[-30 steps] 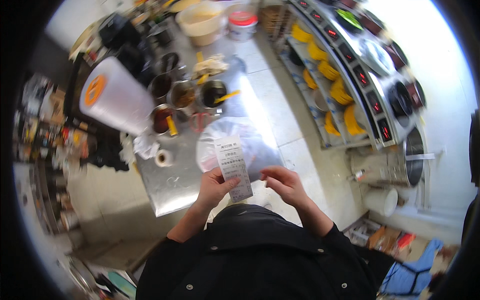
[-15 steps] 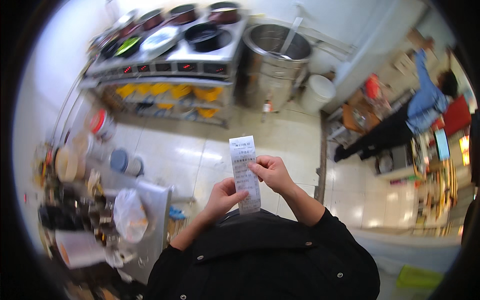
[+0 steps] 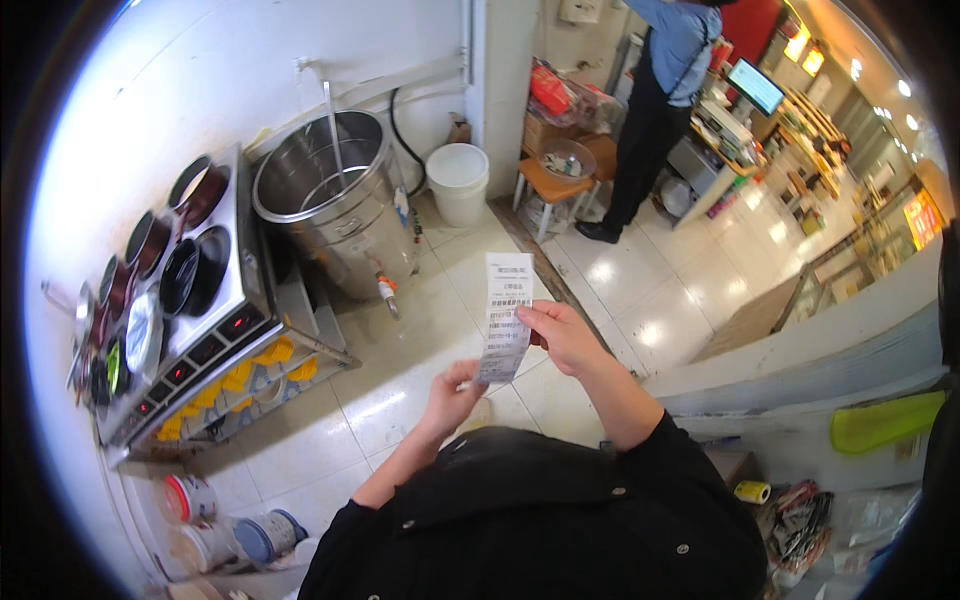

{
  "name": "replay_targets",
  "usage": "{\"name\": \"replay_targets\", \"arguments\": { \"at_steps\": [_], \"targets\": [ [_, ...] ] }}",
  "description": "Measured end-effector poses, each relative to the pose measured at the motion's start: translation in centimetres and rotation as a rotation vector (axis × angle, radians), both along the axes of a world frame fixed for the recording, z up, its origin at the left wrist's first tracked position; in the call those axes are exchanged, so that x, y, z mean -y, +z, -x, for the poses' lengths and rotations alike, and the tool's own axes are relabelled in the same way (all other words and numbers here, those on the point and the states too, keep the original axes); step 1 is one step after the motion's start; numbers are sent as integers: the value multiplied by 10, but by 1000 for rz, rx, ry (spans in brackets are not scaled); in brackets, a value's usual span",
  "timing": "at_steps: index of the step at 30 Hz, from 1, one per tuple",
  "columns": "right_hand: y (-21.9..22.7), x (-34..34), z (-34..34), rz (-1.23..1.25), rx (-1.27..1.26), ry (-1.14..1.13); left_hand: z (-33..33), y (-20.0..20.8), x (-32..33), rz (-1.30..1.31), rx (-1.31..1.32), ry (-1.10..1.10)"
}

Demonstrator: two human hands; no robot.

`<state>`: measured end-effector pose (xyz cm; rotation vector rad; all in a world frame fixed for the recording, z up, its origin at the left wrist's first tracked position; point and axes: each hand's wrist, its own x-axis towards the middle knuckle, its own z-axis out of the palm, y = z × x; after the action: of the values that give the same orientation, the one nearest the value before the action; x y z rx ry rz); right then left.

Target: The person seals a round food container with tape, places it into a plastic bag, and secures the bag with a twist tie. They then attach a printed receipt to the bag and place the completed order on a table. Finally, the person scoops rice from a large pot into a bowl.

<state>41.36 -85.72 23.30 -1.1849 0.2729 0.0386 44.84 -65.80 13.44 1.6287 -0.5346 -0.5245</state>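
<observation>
One printed slip [image 3: 507,287] is at the centre. The right hand [image 3: 563,338] pinches its right edge, thumb in front; the left hand [image 3: 452,400] is half curled at its lower-left edge, grip unclear. From the slip, at ten o'clock a steel vat [image 3: 352,245] holds a long pale rod [image 3: 333,130]; at eleven stands a white bucket [image 3: 457,203]; at one, a bowl [image 3: 567,176] contains indistinct small items.

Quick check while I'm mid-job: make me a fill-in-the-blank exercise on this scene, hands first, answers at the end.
1. The right hand grips the printed receipt at its ____ edge.
2. The left hand is at the receipt's ____ end.
3. The bucket near the steel stockpot is ____ in colour.
4. The standing person wears a ____ shirt.

Missing words: right; lower; white; blue.
</observation>
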Motion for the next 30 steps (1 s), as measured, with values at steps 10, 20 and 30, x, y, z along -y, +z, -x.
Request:
{"name": "replay_targets", "arguments": {
  "at_steps": [10,20,30],
  "targets": [
    [-11,87,-38,289,-84,-181,-153,20,140,148,-546,-489],
    [-52,216,-35,471,-159,-444,-184,22,310,214,-499,-736],
    [-56,478,8,337,-55,-470,-177,-23,551,-19,-742,-520]
  ]
}}
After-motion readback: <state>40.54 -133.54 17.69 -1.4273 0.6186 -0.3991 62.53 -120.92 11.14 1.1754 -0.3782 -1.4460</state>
